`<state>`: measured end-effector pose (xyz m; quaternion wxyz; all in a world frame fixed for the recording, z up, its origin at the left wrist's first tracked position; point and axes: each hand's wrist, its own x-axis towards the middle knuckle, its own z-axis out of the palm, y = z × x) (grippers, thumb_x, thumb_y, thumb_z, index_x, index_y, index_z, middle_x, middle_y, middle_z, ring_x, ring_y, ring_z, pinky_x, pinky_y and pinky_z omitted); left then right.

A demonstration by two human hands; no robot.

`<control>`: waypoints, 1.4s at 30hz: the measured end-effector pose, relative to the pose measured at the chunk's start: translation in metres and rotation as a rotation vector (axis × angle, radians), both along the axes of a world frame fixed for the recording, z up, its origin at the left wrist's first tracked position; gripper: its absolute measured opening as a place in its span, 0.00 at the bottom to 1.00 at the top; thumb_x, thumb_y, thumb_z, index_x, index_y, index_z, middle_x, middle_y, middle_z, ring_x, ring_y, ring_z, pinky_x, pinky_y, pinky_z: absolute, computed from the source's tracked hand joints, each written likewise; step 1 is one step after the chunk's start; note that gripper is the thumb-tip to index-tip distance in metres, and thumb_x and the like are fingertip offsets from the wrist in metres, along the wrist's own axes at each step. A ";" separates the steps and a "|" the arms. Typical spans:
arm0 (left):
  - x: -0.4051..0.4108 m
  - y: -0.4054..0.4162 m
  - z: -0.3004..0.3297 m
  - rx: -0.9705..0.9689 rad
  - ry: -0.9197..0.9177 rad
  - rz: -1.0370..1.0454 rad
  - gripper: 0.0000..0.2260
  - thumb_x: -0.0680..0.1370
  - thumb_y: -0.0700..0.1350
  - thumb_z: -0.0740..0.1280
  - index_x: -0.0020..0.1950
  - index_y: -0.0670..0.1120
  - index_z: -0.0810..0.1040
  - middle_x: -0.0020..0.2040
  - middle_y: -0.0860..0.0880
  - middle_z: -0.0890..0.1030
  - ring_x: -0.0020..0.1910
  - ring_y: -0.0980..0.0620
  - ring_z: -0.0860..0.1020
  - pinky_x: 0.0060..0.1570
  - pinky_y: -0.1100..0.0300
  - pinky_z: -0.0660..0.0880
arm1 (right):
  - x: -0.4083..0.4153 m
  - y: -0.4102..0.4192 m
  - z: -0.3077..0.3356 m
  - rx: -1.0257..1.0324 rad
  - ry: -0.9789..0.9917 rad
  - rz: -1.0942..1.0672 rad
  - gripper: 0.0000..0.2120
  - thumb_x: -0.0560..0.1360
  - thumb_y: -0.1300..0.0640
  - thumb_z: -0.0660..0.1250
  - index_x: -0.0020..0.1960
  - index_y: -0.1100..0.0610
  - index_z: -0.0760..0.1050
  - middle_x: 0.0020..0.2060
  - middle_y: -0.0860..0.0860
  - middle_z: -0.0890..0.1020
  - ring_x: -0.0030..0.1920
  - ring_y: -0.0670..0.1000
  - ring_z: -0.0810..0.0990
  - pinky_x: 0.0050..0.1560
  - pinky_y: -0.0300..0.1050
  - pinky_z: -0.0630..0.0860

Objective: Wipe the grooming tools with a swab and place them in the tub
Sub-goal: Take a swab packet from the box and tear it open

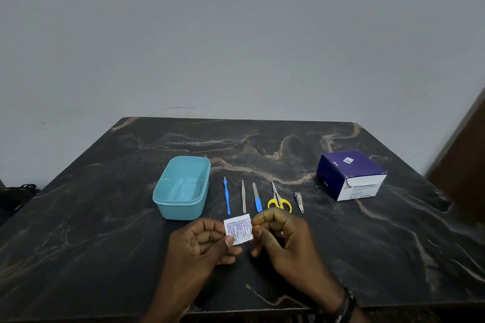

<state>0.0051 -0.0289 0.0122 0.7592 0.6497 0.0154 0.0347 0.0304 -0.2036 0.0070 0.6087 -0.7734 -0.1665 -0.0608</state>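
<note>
Left hand [202,241] and right hand [278,233] both pinch a sealed swab packet [238,228] above the table [105,244]; five grooming tools [258,198] lie beside the empty tub [168,207], purple box [350,174] far right

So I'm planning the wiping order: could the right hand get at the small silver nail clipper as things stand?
Probably yes, once free. The silver nail clipper lies alone at the right end of the row, just beyond the right hand, with nothing between. But that hand is pinching the white swab packet together with the left hand.
</note>
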 end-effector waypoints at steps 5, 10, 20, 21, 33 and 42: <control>-0.001 -0.001 0.000 0.020 -0.001 0.000 0.05 0.72 0.30 0.71 0.46 0.35 0.78 0.38 0.38 0.85 0.36 0.39 0.84 0.34 0.55 0.82 | -0.001 0.000 0.000 -0.013 -0.030 -0.016 0.05 0.75 0.61 0.69 0.43 0.53 0.79 0.35 0.51 0.85 0.29 0.51 0.82 0.34 0.46 0.78; -0.002 -0.002 0.001 0.054 0.005 0.007 0.07 0.72 0.31 0.71 0.49 0.38 0.78 0.37 0.39 0.85 0.36 0.40 0.85 0.34 0.54 0.83 | -0.002 0.000 -0.001 -0.122 -0.080 -0.023 0.06 0.77 0.61 0.67 0.47 0.54 0.83 0.35 0.48 0.85 0.30 0.47 0.82 0.35 0.42 0.78; -0.002 -0.003 -0.001 0.119 0.010 0.001 0.09 0.72 0.31 0.71 0.50 0.39 0.78 0.34 0.38 0.84 0.34 0.40 0.84 0.33 0.54 0.82 | -0.003 0.000 -0.001 -0.223 -0.195 -0.063 0.05 0.74 0.61 0.69 0.45 0.52 0.82 0.34 0.46 0.84 0.33 0.46 0.83 0.35 0.46 0.80; -0.001 -0.003 -0.001 0.121 0.013 -0.004 0.09 0.72 0.31 0.71 0.49 0.39 0.78 0.34 0.38 0.84 0.34 0.40 0.84 0.32 0.55 0.82 | -0.003 0.000 -0.001 -0.247 -0.222 -0.073 0.05 0.74 0.60 0.69 0.45 0.52 0.82 0.34 0.45 0.84 0.33 0.45 0.83 0.35 0.45 0.80; 0.001 -0.002 -0.003 0.123 0.009 -0.015 0.06 0.72 0.30 0.71 0.47 0.36 0.79 0.33 0.37 0.84 0.32 0.39 0.84 0.29 0.58 0.80 | -0.003 0.001 0.001 -0.297 -0.313 -0.065 0.04 0.74 0.58 0.68 0.45 0.52 0.81 0.40 0.42 0.84 0.41 0.43 0.82 0.40 0.40 0.78; 0.001 -0.001 -0.002 0.089 0.016 0.011 0.05 0.72 0.30 0.71 0.47 0.35 0.79 0.33 0.36 0.83 0.32 0.38 0.84 0.30 0.56 0.81 | -0.003 0.002 -0.003 -0.028 -0.303 -0.374 0.04 0.69 0.60 0.71 0.37 0.54 0.78 0.32 0.45 0.83 0.29 0.45 0.80 0.31 0.43 0.77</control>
